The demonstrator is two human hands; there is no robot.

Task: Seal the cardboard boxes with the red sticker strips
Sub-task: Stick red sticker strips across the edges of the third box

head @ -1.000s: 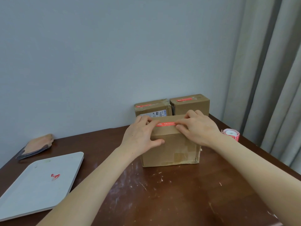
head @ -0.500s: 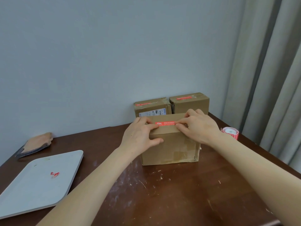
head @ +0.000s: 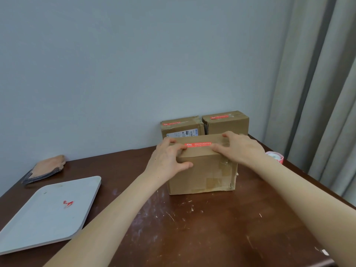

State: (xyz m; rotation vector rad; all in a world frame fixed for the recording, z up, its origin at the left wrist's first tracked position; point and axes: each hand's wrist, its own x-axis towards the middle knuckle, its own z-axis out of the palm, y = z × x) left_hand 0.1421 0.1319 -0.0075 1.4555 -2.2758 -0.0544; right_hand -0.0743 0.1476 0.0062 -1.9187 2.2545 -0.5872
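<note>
The box [head: 202,174] stands on the brown surface [head: 192,228] towards its far right, a red strip [head: 198,145] lying along its top. The left grip [head: 167,158] clasps the box's upper left edge, fingers over the top by the strip's left end, thumb on the front face. The right grip [head: 240,149], fingers fairly straight, presses down the strip's right end. Just behind stand the left rear box [head: 182,128] and right rear box [head: 227,124], each bearing a red strip. A roll [head: 275,157] sits right of the box, a tray [head: 48,214] well to the left
</note>
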